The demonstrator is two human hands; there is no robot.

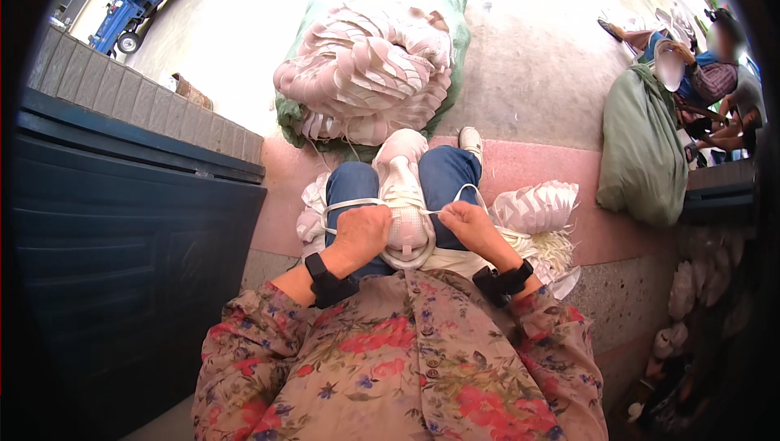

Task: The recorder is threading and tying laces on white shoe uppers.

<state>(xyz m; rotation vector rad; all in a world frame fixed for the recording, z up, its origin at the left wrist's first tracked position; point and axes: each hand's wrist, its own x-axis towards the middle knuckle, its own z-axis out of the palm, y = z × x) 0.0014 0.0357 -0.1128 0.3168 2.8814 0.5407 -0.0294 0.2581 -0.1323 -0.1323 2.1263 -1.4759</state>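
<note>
A white shoe [406, 234] is wedged between my knees, toe pointing away from me. A white shoelace [348, 204] runs through its upper. My left hand [363, 232] is closed at the shoe's left side, gripping one part of the lace, which loops out over my left thigh. My right hand [470, 225] pinches another part of the lace at the right, with a short stretch drawn taut toward the shoe. A further loop rises behind the right fingers. Fingertips of the left hand are partly hidden by its back.
Ahead lies a large heap of pale pink shoe pieces [366, 67] on a green sack [460, 34]. By my right leg are more pale pieces [536, 207] and a bundle of laces [552, 247]. A full green sack [646, 148] stands right, near other people. A dark blue door [130, 254] borders the left.
</note>
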